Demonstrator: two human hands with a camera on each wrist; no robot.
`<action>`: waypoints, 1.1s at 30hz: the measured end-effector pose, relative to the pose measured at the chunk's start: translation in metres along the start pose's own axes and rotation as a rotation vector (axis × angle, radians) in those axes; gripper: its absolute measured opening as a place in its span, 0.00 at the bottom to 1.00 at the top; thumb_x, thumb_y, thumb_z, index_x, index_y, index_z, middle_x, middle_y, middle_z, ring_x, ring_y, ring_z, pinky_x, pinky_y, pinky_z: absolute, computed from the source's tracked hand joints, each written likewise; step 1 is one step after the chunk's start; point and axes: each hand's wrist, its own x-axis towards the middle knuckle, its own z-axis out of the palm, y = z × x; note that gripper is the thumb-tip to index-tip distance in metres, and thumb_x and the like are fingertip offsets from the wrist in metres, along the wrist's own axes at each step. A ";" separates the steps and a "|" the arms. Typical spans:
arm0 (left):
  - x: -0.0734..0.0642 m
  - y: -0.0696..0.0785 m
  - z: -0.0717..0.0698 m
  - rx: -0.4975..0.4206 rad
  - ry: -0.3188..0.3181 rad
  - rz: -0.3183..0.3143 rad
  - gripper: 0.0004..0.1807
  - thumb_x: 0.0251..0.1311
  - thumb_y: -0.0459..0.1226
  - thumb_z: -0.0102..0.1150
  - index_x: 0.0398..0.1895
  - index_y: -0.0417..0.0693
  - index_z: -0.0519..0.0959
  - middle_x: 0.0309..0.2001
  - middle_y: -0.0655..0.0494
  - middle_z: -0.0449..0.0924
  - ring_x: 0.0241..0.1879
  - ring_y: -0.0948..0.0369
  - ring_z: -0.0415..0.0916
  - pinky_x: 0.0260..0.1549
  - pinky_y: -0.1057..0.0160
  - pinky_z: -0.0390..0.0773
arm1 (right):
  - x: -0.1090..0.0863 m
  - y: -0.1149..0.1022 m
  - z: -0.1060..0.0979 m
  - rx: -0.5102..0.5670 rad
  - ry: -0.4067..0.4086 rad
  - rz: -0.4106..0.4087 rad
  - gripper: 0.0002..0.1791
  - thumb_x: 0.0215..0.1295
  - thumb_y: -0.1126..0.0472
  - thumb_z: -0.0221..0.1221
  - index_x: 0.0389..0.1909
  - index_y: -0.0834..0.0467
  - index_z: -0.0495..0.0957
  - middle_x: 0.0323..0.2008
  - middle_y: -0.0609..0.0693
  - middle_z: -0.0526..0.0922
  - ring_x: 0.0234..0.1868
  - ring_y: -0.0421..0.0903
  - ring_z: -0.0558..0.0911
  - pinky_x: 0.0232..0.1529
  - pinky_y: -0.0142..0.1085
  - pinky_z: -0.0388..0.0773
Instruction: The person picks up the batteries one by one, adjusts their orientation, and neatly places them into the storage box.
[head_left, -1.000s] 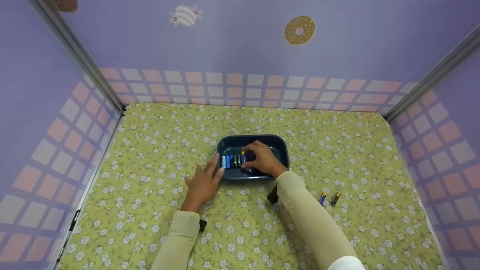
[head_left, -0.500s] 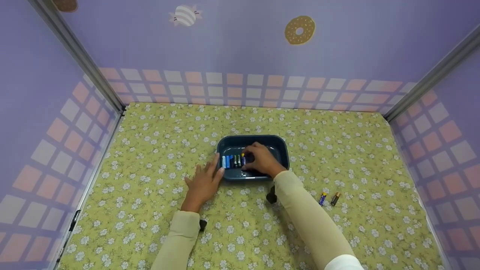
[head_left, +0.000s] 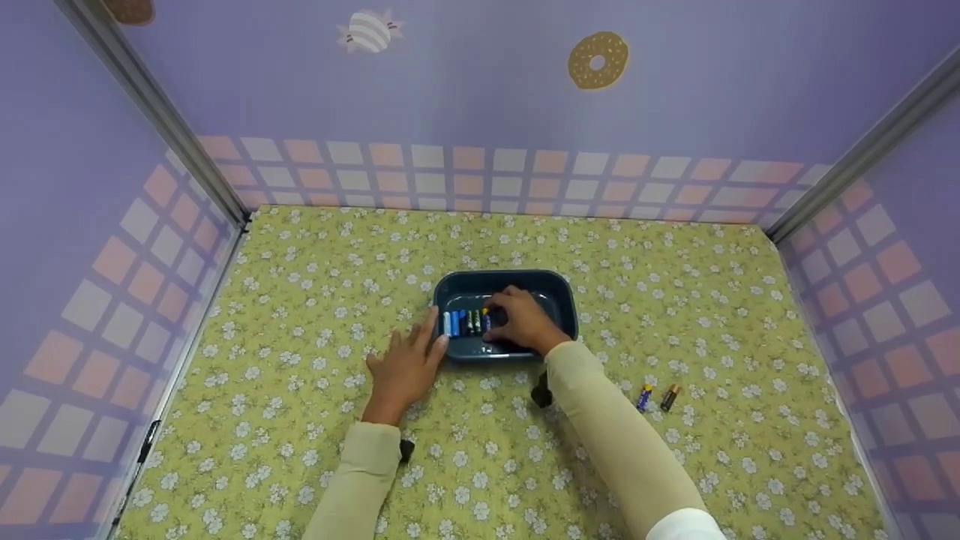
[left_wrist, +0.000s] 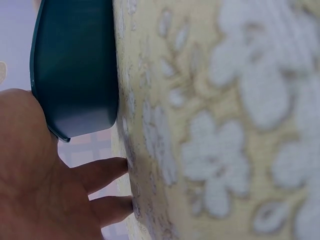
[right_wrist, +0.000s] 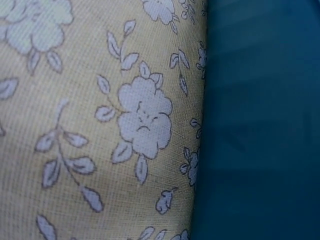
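Note:
A dark teal plastic tub [head_left: 559, 300] stands on the flowered cloth. Along its left end lies a row of batteries: light blue ones [head_left: 451, 324], then dark and green ones [head_left: 473, 322]. My right hand [head_left: 525, 321] reaches into the tub and pinches a purple battery with a yellow end [head_left: 486, 321] lengthwise, thumb at its near end, at the right of the row. My left hand [head_left: 405, 367] rests with spread fingers against the tub's left side. In the left wrist view, two fingertips [left_wrist: 117, 165] touch the cloth beside the tub wall [left_wrist: 75, 65].
Right of the tub, on the cloth, lie a purple battery with a yellow end [head_left: 644, 397] and a black battery with a copper-coloured end [head_left: 670, 397]. Purple walls with a tile pattern [head_left: 469, 172] border the table at the back and sides.
The right hand and the battery it pinches have shifted very slightly left, closer to the row. The left hand and the tub hold nearly the same place.

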 end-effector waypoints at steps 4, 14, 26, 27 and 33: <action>-0.001 0.001 -0.001 0.044 0.012 -0.001 0.35 0.70 0.73 0.20 0.79 0.90 0.31 0.81 0.58 0.55 0.80 0.39 0.45 0.63 0.15 0.41 | 0.000 0.000 0.000 0.006 -0.004 0.009 0.30 0.56 0.46 0.76 0.59 0.48 0.82 0.56 0.52 0.76 0.58 0.53 0.76 0.61 0.51 0.76; -0.003 0.003 -0.003 0.052 0.019 -0.009 0.35 0.72 0.72 0.21 0.79 0.90 0.31 0.81 0.58 0.55 0.81 0.39 0.46 0.63 0.14 0.41 | -0.001 0.001 -0.001 0.006 0.011 -0.034 0.31 0.56 0.45 0.76 0.59 0.52 0.82 0.54 0.53 0.78 0.54 0.53 0.77 0.58 0.49 0.78; 0.000 0.001 0.000 0.038 0.007 -0.009 0.36 0.70 0.74 0.19 0.78 0.90 0.31 0.81 0.57 0.54 0.81 0.39 0.43 0.62 0.14 0.38 | -0.003 0.000 -0.008 0.024 -0.011 -0.018 0.33 0.55 0.44 0.76 0.61 0.53 0.81 0.54 0.52 0.77 0.55 0.50 0.78 0.61 0.47 0.78; 0.000 0.001 0.000 0.039 0.006 -0.009 0.36 0.70 0.74 0.19 0.78 0.90 0.31 0.81 0.57 0.54 0.81 0.39 0.43 0.62 0.14 0.38 | -0.005 -0.001 -0.010 0.033 -0.001 -0.022 0.33 0.55 0.44 0.76 0.61 0.53 0.81 0.54 0.52 0.77 0.55 0.50 0.79 0.60 0.47 0.78; 0.001 0.000 0.001 0.041 0.004 -0.017 0.36 0.69 0.74 0.19 0.78 0.91 0.30 0.81 0.58 0.54 0.81 0.39 0.43 0.62 0.14 0.38 | -0.024 -0.001 -0.034 0.108 0.103 -0.071 0.33 0.59 0.46 0.74 0.62 0.54 0.80 0.55 0.55 0.78 0.53 0.55 0.80 0.56 0.50 0.79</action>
